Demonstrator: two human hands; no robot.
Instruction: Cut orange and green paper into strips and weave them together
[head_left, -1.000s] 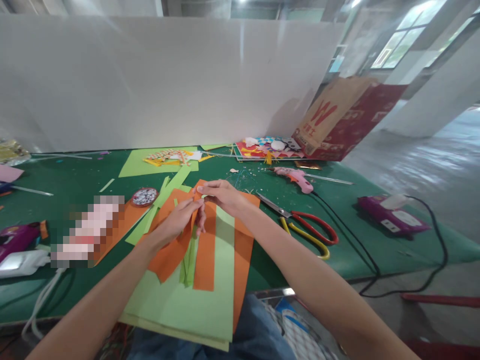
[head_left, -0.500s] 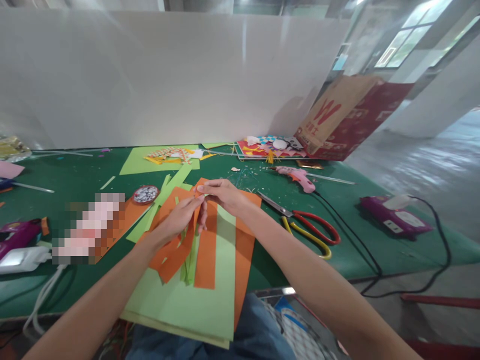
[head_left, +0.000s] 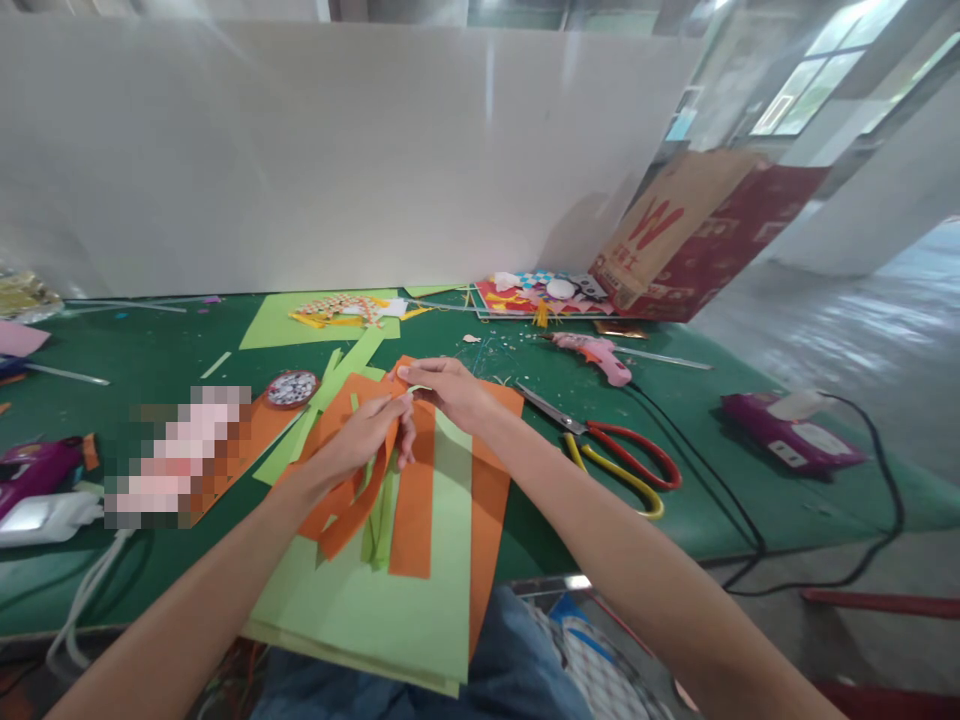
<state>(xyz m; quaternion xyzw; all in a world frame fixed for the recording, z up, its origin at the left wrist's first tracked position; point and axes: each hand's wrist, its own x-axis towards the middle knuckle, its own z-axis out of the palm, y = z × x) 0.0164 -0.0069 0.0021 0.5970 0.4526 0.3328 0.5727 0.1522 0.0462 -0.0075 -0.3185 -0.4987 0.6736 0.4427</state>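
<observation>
Both of my hands meet above a stack of coloured sheets at the table's front edge. My left hand (head_left: pixel 375 425) is closed on an orange paper strip (head_left: pixel 356 520), whose lower end hangs curled below the fingers. My right hand (head_left: pixel 442 388) pinches the strip's upper end, with the thumb and index finger pressed together. A thin pale green sliver shows between the hands; which fingers hold it is hard to see. Beneath lie a light green sheet (head_left: pixel 442 630), a flat orange strip (head_left: pixel 412 535), narrow green strips (head_left: pixel 384 525) and a larger orange sheet (head_left: pixel 491 520).
Scissors (head_left: pixel 600 440) with red and yellow handles lie right of the sheets. Behind them rests a pink glue gun (head_left: pixel 592 352), its black cable running to a purple box (head_left: pixel 791 430). A round dish of small pieces (head_left: pixel 291 388) stands left. A paper bag (head_left: pixel 675 230) leans at the back.
The hanging end of the orange strip has curled and shifted slightly under my left hand. A pale green sliver shows more clearly between my fingers. Both hands stay nearly in place.
</observation>
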